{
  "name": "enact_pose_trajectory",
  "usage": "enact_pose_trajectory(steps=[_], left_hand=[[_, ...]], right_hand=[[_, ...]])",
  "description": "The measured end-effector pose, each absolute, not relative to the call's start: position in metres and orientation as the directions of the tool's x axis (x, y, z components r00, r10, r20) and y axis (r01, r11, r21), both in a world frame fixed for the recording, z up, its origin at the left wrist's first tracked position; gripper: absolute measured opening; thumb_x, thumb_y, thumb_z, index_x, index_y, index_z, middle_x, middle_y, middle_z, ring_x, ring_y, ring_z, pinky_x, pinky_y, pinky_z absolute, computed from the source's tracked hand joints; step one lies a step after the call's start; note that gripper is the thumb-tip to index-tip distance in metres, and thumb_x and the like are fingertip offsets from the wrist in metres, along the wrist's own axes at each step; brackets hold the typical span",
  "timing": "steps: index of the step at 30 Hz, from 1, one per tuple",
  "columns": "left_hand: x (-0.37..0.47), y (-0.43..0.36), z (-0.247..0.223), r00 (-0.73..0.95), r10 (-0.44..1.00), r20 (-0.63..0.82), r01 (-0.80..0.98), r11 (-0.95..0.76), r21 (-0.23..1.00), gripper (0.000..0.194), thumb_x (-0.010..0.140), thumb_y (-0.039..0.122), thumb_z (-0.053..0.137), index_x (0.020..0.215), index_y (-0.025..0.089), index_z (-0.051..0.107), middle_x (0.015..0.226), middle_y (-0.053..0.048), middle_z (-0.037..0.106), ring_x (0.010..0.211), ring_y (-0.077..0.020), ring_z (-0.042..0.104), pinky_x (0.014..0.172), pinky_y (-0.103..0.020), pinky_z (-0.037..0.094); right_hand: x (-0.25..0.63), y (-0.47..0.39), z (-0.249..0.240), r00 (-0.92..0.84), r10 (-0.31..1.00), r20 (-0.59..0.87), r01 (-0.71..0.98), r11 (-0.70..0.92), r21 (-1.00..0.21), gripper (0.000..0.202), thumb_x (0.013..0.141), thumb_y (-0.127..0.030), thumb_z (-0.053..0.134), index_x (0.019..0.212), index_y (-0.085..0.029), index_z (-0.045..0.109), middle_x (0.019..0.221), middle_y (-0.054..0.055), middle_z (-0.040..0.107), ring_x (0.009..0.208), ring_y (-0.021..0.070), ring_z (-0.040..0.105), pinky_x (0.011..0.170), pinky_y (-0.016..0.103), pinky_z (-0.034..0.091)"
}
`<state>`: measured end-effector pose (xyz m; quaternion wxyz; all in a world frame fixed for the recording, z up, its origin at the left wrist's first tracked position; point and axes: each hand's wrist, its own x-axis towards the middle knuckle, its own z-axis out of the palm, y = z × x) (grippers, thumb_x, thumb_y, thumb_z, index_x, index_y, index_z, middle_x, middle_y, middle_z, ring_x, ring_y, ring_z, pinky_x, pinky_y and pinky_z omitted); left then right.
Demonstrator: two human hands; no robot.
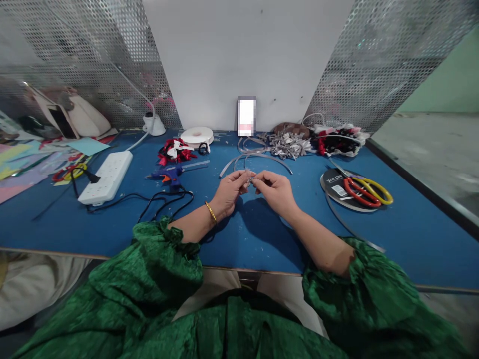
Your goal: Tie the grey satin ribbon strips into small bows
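My left hand (229,193) and my right hand (276,193) meet over the middle of the blue table. Both pinch a small piece of grey ribbon (250,180) between thumb and fingertips; the fingers hide most of its shape. Just beyond my hands, loose strips of grey ribbon (271,155) curve across the tabletop. Behind them lies a heap of small grey ribbon bows (290,144). To the right, scissors (361,192) with red and yellow handles rest on a black ribbon spool (335,185), from which a grey tail (346,224) runs toward me.
At left are a blue glue gun (170,174) with its black cord, a white power strip (107,177), red and white bows (175,149) and a white spool (196,135). A phone (246,116) leans on the white board. Red-black bundles (339,140) sit back right. Coloured paper (22,167) covers the far left.
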<state>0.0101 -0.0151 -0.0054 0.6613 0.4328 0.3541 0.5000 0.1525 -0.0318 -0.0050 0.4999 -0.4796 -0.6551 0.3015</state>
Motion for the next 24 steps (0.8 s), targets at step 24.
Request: enact_pose_trajectory(steps=[24], left_hand=[[0.0052,-0.0144,0.0022,0.259,0.947,-0.193,-0.376,0.282,0.883,0.029,0.065,0.036,0.081,0.080,0.015,0.068,0.042,0.010,0.038,0.038,-0.0017,0.034,0.055,-0.018,0.043]], right_hand=[[0.1496,-0.0393,-0.0023,-0.173,0.818,0.548,0.473,0.558,-0.682,0.020,0.089,-0.022,0.051,0.074,-0.021,0.064,0.071,0.002,0.058,0.068,0.0149,0.054,0.067,0.027,0.042]])
